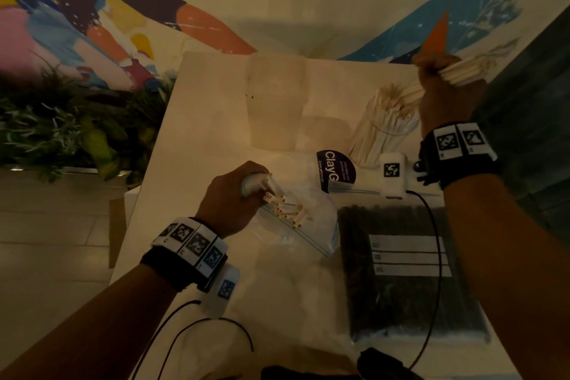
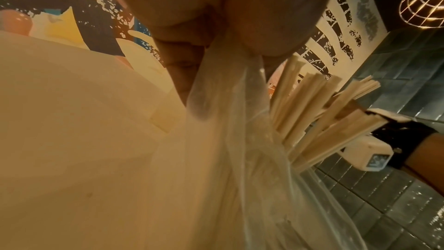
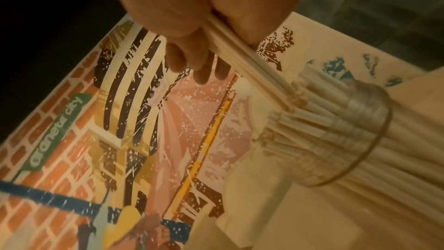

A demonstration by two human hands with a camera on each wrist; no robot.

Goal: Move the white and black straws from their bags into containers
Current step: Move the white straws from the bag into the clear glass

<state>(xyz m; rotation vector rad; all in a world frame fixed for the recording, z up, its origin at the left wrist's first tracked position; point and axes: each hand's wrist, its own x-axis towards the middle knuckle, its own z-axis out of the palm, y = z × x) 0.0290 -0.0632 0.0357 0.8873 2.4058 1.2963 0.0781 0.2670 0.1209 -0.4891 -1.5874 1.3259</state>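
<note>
My left hand (image 1: 234, 199) grips the bunched mouth of a clear zip bag (image 1: 308, 234) on the white table; several white straws (image 1: 287, 208) poke out of it. The left wrist view shows my fingers (image 2: 182, 64) pinching the bag's plastic (image 2: 230, 102). My right hand (image 1: 438, 86) is raised at the far right and grips a bundle of white straws (image 1: 462, 71). The bundle's lower ends reach into a glass container (image 1: 385, 129) full of white straws, as the right wrist view shows (image 3: 360, 130). A sealed bag of black straws (image 1: 401, 271) lies flat under my right forearm.
A second clear container (image 1: 274, 102) stands at the back middle of the table (image 1: 200, 120). A dark round "ClayGo" sign (image 1: 336, 170) lies beside the glass. Black cables (image 1: 431, 256) cross the black straw bag. Plants (image 1: 61, 126) fill the left side; a mural wall is behind.
</note>
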